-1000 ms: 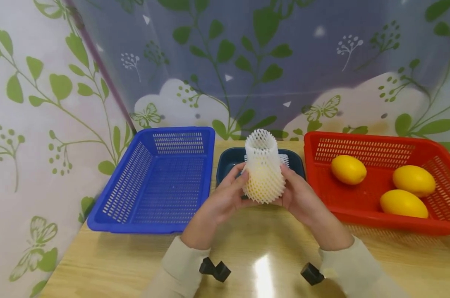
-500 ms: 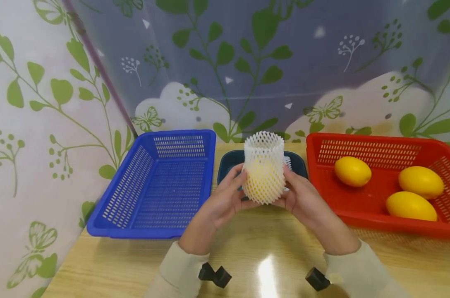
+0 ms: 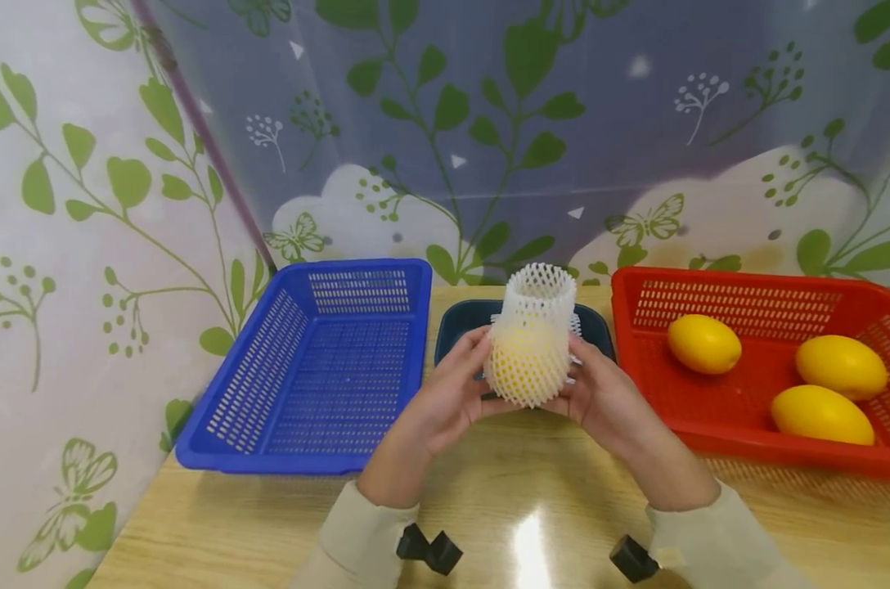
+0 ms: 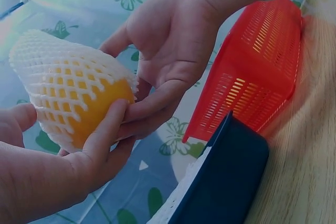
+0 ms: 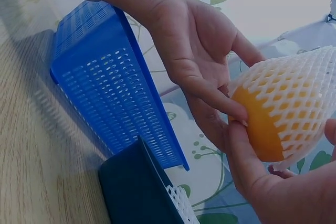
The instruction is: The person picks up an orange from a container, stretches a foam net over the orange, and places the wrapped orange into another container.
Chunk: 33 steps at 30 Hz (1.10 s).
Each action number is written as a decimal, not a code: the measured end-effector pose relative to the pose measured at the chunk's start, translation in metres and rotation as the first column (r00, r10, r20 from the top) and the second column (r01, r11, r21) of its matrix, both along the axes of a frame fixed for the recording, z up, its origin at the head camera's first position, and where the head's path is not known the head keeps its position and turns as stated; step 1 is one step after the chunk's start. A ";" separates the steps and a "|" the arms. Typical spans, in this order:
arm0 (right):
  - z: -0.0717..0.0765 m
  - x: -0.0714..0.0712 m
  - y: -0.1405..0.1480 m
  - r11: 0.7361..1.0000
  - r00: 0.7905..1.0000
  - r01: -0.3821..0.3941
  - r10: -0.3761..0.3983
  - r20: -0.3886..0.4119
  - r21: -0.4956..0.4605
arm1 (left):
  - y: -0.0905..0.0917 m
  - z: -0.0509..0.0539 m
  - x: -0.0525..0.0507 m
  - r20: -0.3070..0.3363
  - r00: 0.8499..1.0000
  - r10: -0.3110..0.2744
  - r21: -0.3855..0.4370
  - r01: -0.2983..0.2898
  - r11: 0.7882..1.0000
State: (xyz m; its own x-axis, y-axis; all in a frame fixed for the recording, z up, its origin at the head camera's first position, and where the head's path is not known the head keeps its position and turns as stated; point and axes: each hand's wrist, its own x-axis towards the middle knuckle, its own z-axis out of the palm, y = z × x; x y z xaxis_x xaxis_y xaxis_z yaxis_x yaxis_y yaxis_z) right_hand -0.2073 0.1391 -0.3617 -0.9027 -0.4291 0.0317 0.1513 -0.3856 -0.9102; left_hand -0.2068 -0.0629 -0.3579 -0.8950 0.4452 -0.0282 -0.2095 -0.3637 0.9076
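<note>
Between both hands is a yellow oval fruit inside a white foam net sleeve. It stands nearly upright above the table, the sleeve's loose open end rising past its top. My left hand holds it from the left, and my right hand from the right, fingers and thumbs around the net. Both wrist views show the fruit's lower end bare, with fingertips of both hands touching it there. Behind the hands sits a dark teal tray with more white foam netting, mostly hidden.
A blue perforated basket stands on the left. On the right is a red perforated basket with three yellow fruits in it. Patterned cloth hangs behind the wooden table.
The sleeve's open end was spread wider half a second ago and is narrower now, leaning slightly right. Both hands keep their hold on the fruit. The head view has shifted slightly.
</note>
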 end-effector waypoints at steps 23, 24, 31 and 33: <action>-0.003 -0.003 0.003 0.998 0.998 -0.054 0.055 -0.043 0.020 | 0.003 -0.003 0.000 0.038 0.999 0.011 0.026 -0.012 1.000; -0.003 -0.004 0.003 0.998 0.997 -0.057 0.058 -0.046 0.016 | 0.003 -0.002 0.000 0.038 0.999 0.013 0.023 -0.013 1.000; -0.004 -0.004 0.003 0.997 0.996 -0.064 0.067 -0.060 0.052 | 0.003 0.000 0.002 0.024 1.000 0.019 -0.027 -0.019 0.999; -0.004 -0.004 0.003 0.995 0.995 -0.064 0.069 -0.070 0.070 | 0.002 -0.001 0.002 0.026 0.999 0.020 -0.031 -0.019 0.999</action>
State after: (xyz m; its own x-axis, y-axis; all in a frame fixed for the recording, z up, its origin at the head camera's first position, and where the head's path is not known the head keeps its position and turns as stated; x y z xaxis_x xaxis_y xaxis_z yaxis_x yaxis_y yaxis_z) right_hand -0.2110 0.1418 -0.3657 -0.8684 -0.4916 0.0647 0.1076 -0.3142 -0.9432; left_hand -0.2048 -0.0606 -0.3585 -0.9024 0.4259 -0.0650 -0.2264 -0.3405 0.9126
